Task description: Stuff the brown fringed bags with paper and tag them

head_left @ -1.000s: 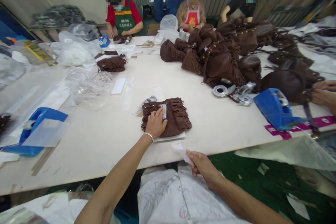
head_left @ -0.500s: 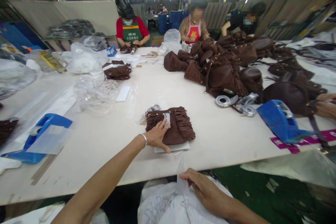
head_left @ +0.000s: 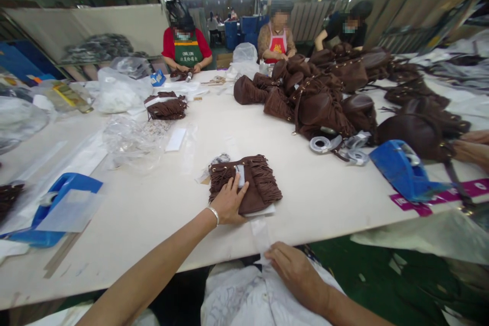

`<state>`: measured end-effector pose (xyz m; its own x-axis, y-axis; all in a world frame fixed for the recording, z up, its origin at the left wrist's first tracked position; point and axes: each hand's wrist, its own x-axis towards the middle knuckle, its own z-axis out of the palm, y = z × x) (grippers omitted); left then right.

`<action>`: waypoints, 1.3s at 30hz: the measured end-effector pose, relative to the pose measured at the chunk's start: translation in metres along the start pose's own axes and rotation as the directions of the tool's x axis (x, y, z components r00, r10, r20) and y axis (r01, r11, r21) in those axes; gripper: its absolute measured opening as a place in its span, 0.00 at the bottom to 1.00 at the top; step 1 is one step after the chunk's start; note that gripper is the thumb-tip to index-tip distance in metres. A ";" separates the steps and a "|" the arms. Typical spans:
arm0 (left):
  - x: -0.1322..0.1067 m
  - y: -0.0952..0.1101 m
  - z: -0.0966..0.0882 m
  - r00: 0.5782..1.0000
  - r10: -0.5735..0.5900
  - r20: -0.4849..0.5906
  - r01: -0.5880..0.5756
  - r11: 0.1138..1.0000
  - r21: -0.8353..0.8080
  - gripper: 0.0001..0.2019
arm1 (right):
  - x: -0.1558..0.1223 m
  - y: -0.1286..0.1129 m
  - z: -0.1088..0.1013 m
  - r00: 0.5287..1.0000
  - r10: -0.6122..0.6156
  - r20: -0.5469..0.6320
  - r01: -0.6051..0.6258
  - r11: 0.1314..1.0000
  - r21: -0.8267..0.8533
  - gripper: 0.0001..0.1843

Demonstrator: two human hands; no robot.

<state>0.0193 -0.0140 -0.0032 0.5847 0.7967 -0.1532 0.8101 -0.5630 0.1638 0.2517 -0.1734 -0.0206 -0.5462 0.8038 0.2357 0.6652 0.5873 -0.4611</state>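
Observation:
A brown fringed bag lies flat on a white sheet near the front edge of the white table. My left hand, with a silver bracelet at the wrist, rests on the bag's near left part with its fingers spread flat. My right hand is below the table edge, fingers closed on a thin clear plastic strip that runs up to the sheet under the bag. Under it lies a heap of white plastic bags.
A pile of brown bags fills the right back of the table. Blue tape dispensers sit at left and right, with tape rolls between. Crumpled clear plastic lies left of middle. Three people work at the far end; another person's hands reach in at right.
My left hand slid from the bag's near edge back onto its top. My right hand moved lower and nearer the table edge with the plastic strip. The view tilted up.

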 end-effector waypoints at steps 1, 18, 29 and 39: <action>0.001 0.000 0.000 1.000 0.001 -0.010 -0.001 1.000 0.002 0.58 | 0.001 -0.001 -0.001 1.000 0.017 -0.004 -0.017 1.000 -0.018 0.11; 0.007 0.003 -0.004 1.000 0.002 -0.031 -0.001 0.999 0.042 0.54 | 0.005 0.000 -0.007 0.991 -0.064 0.114 0.063 0.998 0.011 0.09; 0.005 0.004 -0.008 0.999 -0.035 0.016 0.035 0.999 -0.022 0.59 | 0.016 0.031 0.040 0.902 -0.427 0.063 0.431 0.880 -0.200 0.10; 0.009 0.010 0.006 0.996 -0.088 -0.026 0.088 0.996 -0.009 0.57 | 0.116 0.001 -0.059 0.769 -0.526 0.364 0.490 0.850 0.194 0.07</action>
<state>0.0328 -0.0142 -0.0088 0.5093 0.8488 -0.1417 0.8581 -0.4884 0.1584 0.2187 -0.0738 0.0570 -0.9550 0.2747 0.1123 0.1995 0.8744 -0.4423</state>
